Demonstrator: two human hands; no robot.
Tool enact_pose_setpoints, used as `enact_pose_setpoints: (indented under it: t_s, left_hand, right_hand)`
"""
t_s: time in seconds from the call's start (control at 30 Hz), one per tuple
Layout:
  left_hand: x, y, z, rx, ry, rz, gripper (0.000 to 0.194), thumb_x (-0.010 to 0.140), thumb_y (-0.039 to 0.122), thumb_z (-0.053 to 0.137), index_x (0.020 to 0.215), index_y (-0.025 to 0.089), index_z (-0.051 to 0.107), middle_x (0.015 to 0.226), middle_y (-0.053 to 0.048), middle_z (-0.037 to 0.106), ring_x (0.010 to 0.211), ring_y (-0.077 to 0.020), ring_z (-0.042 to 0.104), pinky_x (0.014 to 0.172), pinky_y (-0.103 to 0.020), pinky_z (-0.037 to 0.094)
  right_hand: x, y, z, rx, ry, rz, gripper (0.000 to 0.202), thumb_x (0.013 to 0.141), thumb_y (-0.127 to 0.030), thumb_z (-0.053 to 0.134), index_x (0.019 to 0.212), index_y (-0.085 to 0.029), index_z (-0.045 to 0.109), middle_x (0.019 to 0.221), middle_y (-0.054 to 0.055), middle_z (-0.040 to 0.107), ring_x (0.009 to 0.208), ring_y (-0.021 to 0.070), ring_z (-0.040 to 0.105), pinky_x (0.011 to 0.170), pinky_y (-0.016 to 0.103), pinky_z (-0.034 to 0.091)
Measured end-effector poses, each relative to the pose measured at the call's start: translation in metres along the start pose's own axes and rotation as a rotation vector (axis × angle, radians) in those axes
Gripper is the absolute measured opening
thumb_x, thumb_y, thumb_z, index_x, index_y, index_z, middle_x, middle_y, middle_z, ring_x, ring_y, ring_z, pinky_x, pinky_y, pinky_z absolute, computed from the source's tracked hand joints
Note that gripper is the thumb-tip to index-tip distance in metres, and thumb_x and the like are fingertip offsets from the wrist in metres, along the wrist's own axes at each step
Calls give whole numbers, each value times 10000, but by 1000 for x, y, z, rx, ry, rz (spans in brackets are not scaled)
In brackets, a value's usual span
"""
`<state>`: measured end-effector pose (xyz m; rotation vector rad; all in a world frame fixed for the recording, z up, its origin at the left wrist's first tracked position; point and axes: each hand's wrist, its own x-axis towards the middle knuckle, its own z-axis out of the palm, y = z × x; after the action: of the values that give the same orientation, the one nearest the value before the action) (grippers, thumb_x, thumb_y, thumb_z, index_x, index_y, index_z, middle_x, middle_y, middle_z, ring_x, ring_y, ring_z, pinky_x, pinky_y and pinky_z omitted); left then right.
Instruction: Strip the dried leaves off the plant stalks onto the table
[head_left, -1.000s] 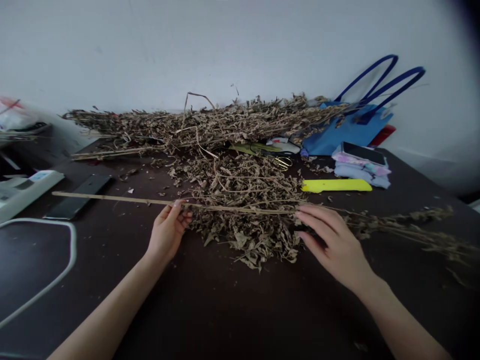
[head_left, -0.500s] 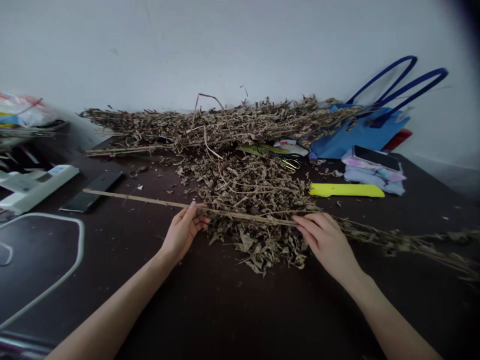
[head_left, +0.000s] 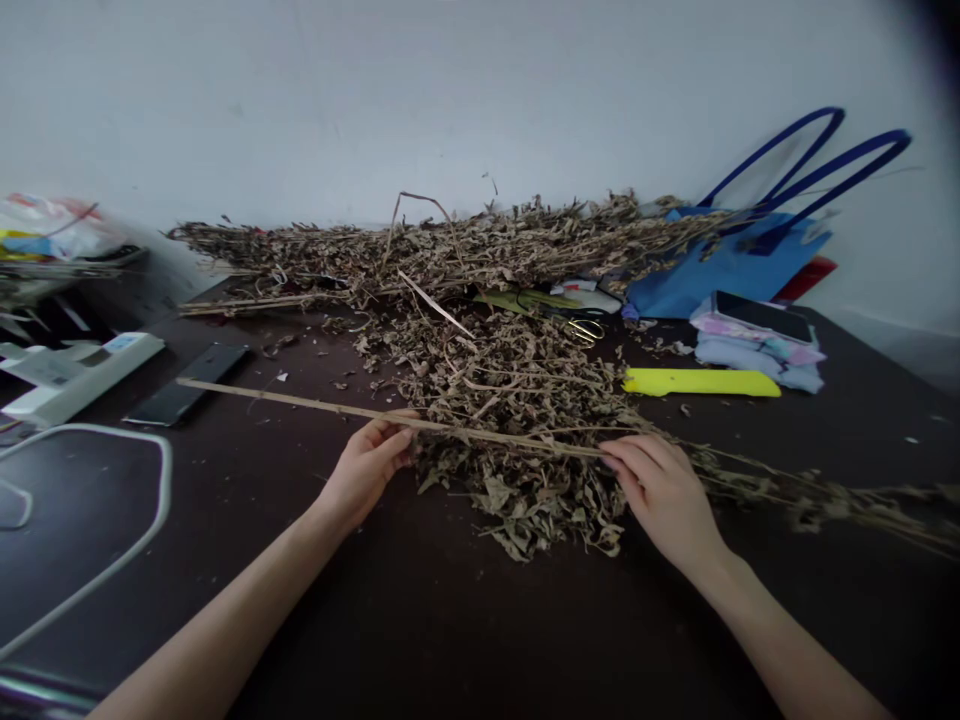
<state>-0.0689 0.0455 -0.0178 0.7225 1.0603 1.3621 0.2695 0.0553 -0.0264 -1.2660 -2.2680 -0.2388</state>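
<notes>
A long dried stalk (head_left: 495, 436) lies across both my hands, over a heap of dried leaves (head_left: 525, 380) on the dark table (head_left: 465, 640). My left hand (head_left: 369, 462) is closed round the stalk at the heap's left side; its bare end reaches left over a black phone. At the heap's right side my right hand (head_left: 660, 490) pinches the same stalk. Leafy branches (head_left: 810, 495) run on to the right behind that hand, blurred toward the edge. A curled, peeled strip (head_left: 436, 305) stands up from the heap.
Along the wall lies a long bundle of dried plants (head_left: 450, 250). Right of the heap are a yellow-handled tool (head_left: 701, 382), scissors (head_left: 586, 330), a blue bag (head_left: 720, 270) and a phone on cloths (head_left: 765, 318). At left are a black phone (head_left: 187, 384), power strip (head_left: 82, 378) and white cable (head_left: 163, 480).
My left thumb has come down over the stalk. The peeled strip above the heap has changed its bend and shifted slightly right. The whole view has shifted a little.
</notes>
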Motion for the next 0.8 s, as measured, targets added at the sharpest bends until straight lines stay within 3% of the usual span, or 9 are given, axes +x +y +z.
enact_pose_setpoints:
  t_s: [0.27,0.4,0.57,0.8]
  left_hand:
    - [1,3,0,-59,17,8,210,737,254,670,900,122,657,736,-16,600,603,-93,578,544,-198,487]
    - [1,1,-1,-42,40,15,198,721,248,687,865,114,660,763,-14,599,591,-80,564,530,-182,480]
    - [-2,5,2,-82,61,-10,197,759,221,649,932,128,636,967,-60,627,582,-63,540,488,-162,453]
    - [5,4,-6,-216,81,-53,106,725,161,669,801,102,625,862,-48,642,487,-32,463,387,-135,353]
  right_hand:
    - [-1,-3,1,-9,66,-17,175,877,-203,467,1000,-186,590,914,69,594,861,211,539,776,362,404]
    - [-1,-2,3,-21,39,-41,192,880,-205,466,1032,-178,578,923,72,585,869,207,528,772,355,398]
    - [-2,-3,6,-15,25,-46,202,882,-197,458,1048,-182,573,931,70,584,880,203,524,778,354,395]
    - [-5,-1,10,-8,-2,-55,212,877,-179,460,1060,-181,566,952,68,578,901,204,517,787,356,394]
